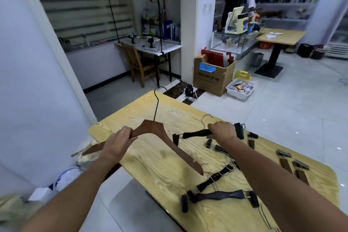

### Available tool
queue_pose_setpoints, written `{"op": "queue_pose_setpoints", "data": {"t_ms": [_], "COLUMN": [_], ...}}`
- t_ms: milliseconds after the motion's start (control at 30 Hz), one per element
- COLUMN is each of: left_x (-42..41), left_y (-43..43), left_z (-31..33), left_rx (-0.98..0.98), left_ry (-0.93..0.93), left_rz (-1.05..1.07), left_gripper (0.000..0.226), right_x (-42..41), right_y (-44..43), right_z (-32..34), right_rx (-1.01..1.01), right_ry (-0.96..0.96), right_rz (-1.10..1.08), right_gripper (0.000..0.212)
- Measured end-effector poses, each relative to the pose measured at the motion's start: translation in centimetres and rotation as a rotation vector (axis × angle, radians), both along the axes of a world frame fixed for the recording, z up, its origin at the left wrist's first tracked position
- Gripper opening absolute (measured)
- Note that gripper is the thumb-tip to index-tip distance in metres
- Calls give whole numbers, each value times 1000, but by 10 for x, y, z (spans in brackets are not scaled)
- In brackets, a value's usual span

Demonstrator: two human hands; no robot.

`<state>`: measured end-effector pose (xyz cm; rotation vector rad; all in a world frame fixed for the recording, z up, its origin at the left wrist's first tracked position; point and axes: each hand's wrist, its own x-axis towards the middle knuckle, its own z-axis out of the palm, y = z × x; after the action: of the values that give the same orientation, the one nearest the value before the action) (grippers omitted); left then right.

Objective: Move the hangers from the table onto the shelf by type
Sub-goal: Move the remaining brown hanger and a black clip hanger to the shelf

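Observation:
My left hand (117, 142) grips the left arm of a brown wooden coat hanger (169, 142) with a long dark hook, held above the yellow wood-grain table (160, 171). My right hand (223, 131) grips a dark clip hanger (195, 134) at its middle; one clip dangles at its left end. Several more dark clip hangers lie on the table: one near the front edge (220, 197), one tilted (214, 179), and others at the right (293, 164). No shelf for the hangers is recognisable in the view.
A cardboard box (212, 77) and a white bin (240, 88) stand on the floor beyond the table. A wooden chair (140, 62) and white desk sit at the back left. Two people stand at a counter far right. A white wall runs along my left.

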<state>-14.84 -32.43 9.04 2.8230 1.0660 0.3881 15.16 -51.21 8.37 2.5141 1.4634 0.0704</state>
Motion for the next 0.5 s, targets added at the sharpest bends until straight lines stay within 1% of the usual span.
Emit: {"op": "queue_pose_setpoints", "data": {"t_ms": [133,233,367,500], "left_x": [-52,-94,-150,-202], "left_y": [9,12,20,20], "left_z": [23,37,49,60], "left_rx": [74,90,126,161], "left_ry": [11,14,67,51], "left_rz": [85,170,259,370], "left_gripper": [33,34,35,33], "right_x": [-41,-70,-109,-151], "right_y": [23,45,74,107], "right_z": [8,17,33,50], "right_rx": [249,361,467,564], "right_ry": [145,207,248,313], "right_rz": [-105,-121,-79,-3], "right_gripper": [29,24,22,20]}}
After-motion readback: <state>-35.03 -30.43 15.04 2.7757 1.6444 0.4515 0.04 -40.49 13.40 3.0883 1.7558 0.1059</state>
